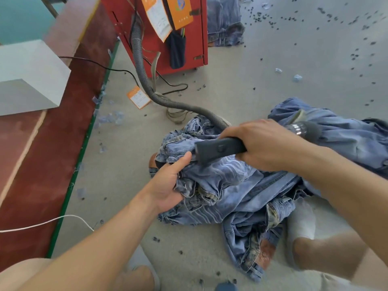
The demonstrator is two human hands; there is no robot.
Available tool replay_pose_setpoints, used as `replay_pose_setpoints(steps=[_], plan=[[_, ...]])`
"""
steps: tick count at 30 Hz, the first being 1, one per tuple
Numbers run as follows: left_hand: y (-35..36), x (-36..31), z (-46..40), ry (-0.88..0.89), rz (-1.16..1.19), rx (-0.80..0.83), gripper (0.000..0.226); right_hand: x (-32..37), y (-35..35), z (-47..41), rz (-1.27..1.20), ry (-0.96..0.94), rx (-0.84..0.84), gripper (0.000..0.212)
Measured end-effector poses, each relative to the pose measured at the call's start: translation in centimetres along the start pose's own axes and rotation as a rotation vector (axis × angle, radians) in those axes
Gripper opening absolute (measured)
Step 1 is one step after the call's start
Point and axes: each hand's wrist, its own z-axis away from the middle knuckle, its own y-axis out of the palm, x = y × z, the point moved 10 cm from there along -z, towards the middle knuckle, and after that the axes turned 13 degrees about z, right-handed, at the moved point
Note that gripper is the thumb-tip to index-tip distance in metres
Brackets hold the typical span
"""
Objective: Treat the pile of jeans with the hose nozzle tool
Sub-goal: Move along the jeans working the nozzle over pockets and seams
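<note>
A pile of light-blue jeans (247, 192) lies crumpled on the grey floor in front of me. My right hand (266, 143) grips the dark grey hose nozzle tool (218, 149), whose flat head presses down on the top pair. A ribbed grey hose (144, 80) runs from the tool's far side up to a red machine (168, 34). My left hand (168, 185) holds a bunched fold of denim at the pile's left edge, thumb up near the nozzle head.
More jeans (225, 22) lie stacked behind the red machine. Black cables (117, 70) and a white cord (52, 222) cross the floor at left. An orange tag (138, 97) lies by the hose. Dark lint bits scatter over the floor. My knees frame the bottom.
</note>
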Motion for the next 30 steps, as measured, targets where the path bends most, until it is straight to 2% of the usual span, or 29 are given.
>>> replay_pose_setpoints(steps=[2, 4, 7, 9, 12, 14, 16, 17, 20, 23, 26, 30], plan=[[-0.5, 0.0, 0.0, -0.015, -0.001, -0.038, 0.049, 0.4, -0.4, -0.4, -0.051, -0.02, -0.066, 0.042], [-0.7, 0.1, 0.1, -0.057, -0.001, -0.083, 0.053, -1.4, -1.0, -0.7, -0.087, 0.044, -0.11, 0.04], [-1.0, -0.6, 0.0, -0.116, -0.004, -0.117, 0.063, -5.0, -1.5, -0.6, -0.076, 0.151, -0.091, 0.042], [-1.1, -2.6, 0.1, -0.08, 0.056, -0.095, 0.072, -6.0, -1.4, -0.1, -0.061, 0.15, -0.052, 0.044], [-1.5, -6.7, 0.7, 0.043, 0.272, -0.062, 0.087, -5.9, -0.5, 0.4, -0.059, 0.117, -0.025, 0.045], [-1.4, -8.1, 0.8, 0.115, 0.267, -0.053, 0.077, -5.9, 0.0, 0.6, -0.062, 0.11, -0.044, 0.043], [-1.3, -7.8, 0.7, 0.104, 0.178, -0.064, 0.054, -6.2, 0.3, 0.8, -0.078, 0.108, -0.062, 0.042], [-1.4, -7.8, 0.6, 0.095, 0.127, -0.068, 0.051, -6.5, 0.4, 1.0, -0.083, 0.106, -0.069, 0.042], [-2.2, -9.2, 0.5, 0.135, 0.059, -0.119, 0.054, -7.1, 1.3, 1.4, -0.018, 0.09, -0.102, 0.041], [-3.4, -10.6, 0.5, 0.157, -0.009, -0.193, 0.05, -7.5, 2.8, 1.7, 0.176, 0.144, -0.179, 0.044], [-3.6, -10.7, 0.3, 0.15, -0.023, -0.206, 0.053, -8.0, 5.4, 1.5, 0.344, 0.246, -0.119, 0.049], [-3.2, -11.2, 0.9, 0.144, -0.027, -0.182, 0.054, -6.3, 7.0, -0.1, 0.428, 0.251, -0.065, 0.048]])
